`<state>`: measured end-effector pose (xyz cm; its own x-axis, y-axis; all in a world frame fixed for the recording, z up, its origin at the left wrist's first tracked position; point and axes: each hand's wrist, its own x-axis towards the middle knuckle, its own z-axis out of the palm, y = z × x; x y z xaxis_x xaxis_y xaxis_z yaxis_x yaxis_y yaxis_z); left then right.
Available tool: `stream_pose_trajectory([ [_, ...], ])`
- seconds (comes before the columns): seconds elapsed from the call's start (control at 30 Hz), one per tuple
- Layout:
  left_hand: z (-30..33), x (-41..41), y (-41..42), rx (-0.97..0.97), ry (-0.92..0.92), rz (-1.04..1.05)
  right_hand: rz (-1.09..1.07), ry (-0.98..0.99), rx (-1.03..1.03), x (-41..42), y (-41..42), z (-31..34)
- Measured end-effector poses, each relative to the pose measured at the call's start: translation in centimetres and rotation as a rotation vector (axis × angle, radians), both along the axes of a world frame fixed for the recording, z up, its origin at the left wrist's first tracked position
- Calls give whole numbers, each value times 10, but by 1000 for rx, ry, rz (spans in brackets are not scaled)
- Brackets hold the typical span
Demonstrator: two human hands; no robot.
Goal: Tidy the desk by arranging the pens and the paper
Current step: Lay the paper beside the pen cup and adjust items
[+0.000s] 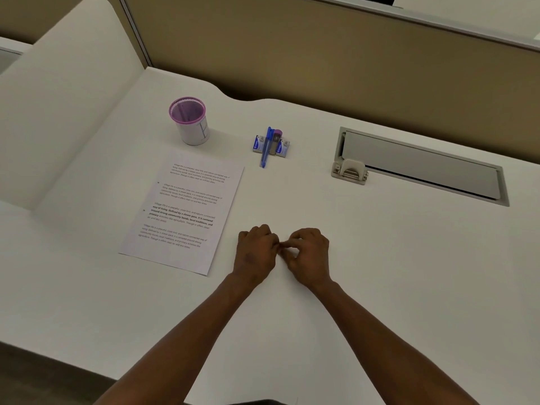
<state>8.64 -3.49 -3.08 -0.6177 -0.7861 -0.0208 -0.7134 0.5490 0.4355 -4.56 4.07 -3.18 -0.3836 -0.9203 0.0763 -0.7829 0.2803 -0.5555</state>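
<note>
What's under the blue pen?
The blue pen lies across two small blue boxes, beside a grey, purple-capped item. What the boxes hold is not visible.

One view only, worn on my head, looking forward and steeply down over the white desk [380, 273]. Wide-angle: desk edges and the beige partition [292, 54] bow toward the frame borders. My forearms enter from the bottom edge, my left hand [255, 252] and right hand [309, 255] near frame centre, close to the lens. The far desk edge and partition fill the top. No second view to overlap.
</note>
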Motion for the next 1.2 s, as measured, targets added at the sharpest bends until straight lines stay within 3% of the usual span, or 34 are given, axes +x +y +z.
stream_pose_trajectory([
  [0.13, -3, 2, 0, -53, -61, -55, 14, -17, 57, -1, -5, 2],
  [0.37, -6, 5, 7, -131, -173, -146, 237, 252, 185, 4, -8, 2],
  [0.47, -5, 5, 7, -117, -174, -155, 268, 273, 250, 7, -9, 3],
  [0.57, -2, 7, 9, -34, -44, 0, 154, 72, 252, 1, -7, 6],
  [0.7, 1, 20, 8, 179, 342, 308, -99, -414, 123, -15, -1, 18],
  [0.77, 7, 27, 4, 290, 431, 420, -221, -626, 115, -20, 1, 25],
  [0.97, 22, 35, -9, 445, 482, 549, -263, -828, 102, -20, -14, 43],
  [1.2, 80, 43, -90, 565, 787, 700, -219, -1190, 95, 9, -127, 91],
])
